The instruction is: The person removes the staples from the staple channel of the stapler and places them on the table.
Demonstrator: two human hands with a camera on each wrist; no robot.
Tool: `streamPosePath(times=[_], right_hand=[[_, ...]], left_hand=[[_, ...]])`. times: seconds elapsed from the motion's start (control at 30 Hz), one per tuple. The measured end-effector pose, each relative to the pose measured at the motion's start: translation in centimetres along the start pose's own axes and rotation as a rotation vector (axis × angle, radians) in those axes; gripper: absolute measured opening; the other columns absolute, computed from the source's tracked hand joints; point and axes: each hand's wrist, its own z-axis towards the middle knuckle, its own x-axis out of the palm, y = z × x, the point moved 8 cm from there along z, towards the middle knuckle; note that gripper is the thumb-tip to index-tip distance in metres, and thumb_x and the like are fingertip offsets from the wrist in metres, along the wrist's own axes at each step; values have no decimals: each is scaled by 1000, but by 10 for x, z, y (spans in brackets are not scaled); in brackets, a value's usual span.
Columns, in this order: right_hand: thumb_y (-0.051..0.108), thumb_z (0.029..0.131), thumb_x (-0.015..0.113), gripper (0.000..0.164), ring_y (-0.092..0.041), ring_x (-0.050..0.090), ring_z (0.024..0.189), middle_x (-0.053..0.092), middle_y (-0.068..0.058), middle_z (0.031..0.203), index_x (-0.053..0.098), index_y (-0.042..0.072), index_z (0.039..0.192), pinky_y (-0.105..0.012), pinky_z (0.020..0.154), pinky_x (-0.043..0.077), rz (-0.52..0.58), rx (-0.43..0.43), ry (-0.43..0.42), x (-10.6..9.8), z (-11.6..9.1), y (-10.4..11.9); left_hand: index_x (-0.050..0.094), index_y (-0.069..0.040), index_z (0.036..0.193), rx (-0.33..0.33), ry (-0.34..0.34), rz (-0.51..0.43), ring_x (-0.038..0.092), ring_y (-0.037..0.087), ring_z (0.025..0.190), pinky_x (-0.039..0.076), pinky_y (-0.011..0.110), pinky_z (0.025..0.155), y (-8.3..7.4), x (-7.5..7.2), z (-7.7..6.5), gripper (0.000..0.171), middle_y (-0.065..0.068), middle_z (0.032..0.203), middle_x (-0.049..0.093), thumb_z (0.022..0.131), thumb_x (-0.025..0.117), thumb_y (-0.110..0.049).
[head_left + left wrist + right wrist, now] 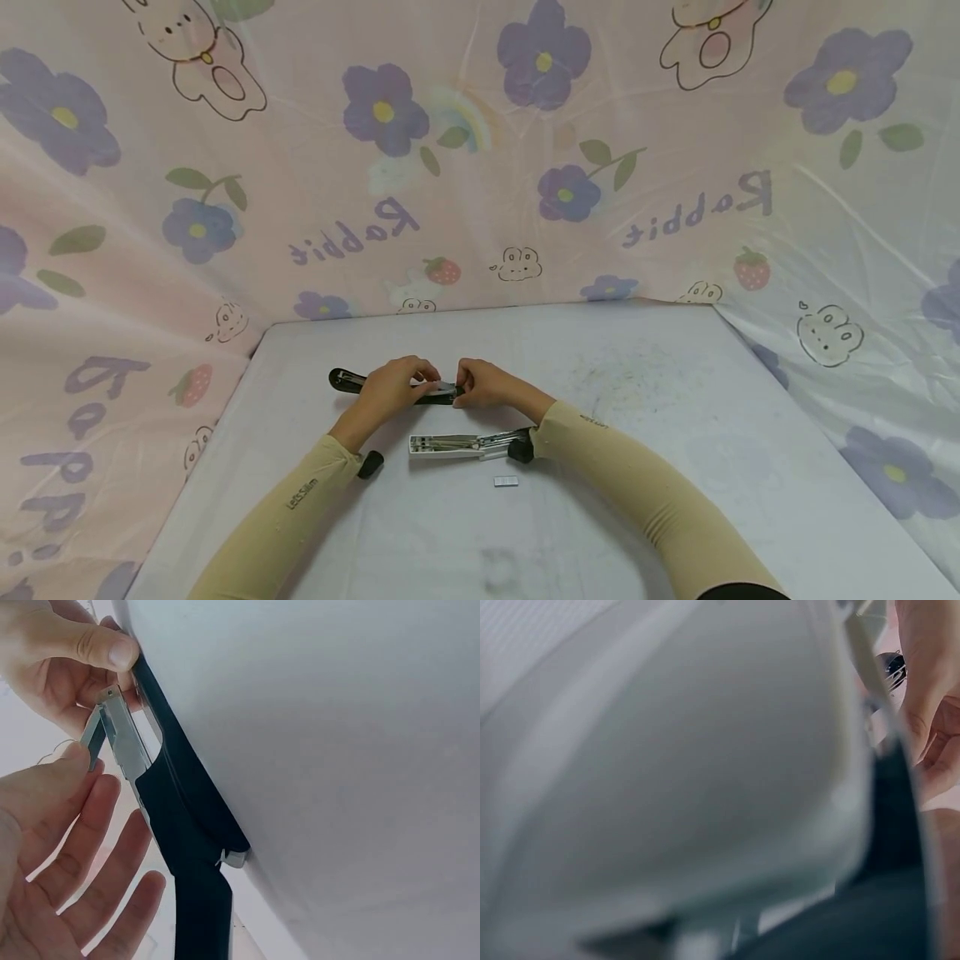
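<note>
A black stapler [347,381] lies opened out on the white table, its metal staple channel [129,739] exposed in the left wrist view. Between thumb and fingers, my left hand [390,387] pinches a short grey strip of staples [93,739] beside the channel's end; its other fingers are spread near the channel. At the stapler's right end, my right hand [487,385] grips the tip with thumb and curled fingers. Nearer me lies a second stapler [446,447], white and opened too. In the right wrist view, a large blurred grey shape [705,765] hides most of the work.
A small strip of staples [506,481] lies on the table [637,533] in front of the white stapler. The right forearm passes close to that stapler's right end. A patterned curtain [480,183] stands behind and along both sides.
</note>
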Motion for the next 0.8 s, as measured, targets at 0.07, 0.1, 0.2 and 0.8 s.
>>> streamPosePath(times=[0.07,0.1,0.2,0.8], right_hand=[[12,92,86,30,-11,52,71,58,-1,81,59,7,103,-24,66,42,0,7,2,0,-1,0],[12,92,86,30,-11,52,71,58,0,81,59,7,103,-24,66,42,1,9,2,0,-1,0],[12,93,86,30,-11,51,70,56,0,80,58,7,103,-24,65,41,-9,10,4,0,-1,0],[11,93,86,30,-11,51,71,56,0,81,58,7,103,-24,66,41,6,1,4,0,-2,2]], left_hand=[[82,-22,111,4,-7,-2,74,25,103,59,46,81,1,-1,-1,12,0,113,77,100,80,-27],[82,-22,111,7,-10,-3,74,24,103,59,45,81,2,-2,-2,12,0,113,77,100,80,-27],[81,-21,111,13,-25,-17,74,25,103,59,46,82,3,-4,-3,13,-1,112,77,100,80,-28],[80,-19,111,53,-86,-48,73,19,97,59,42,81,3,-21,-26,15,-2,109,77,99,81,-26]])
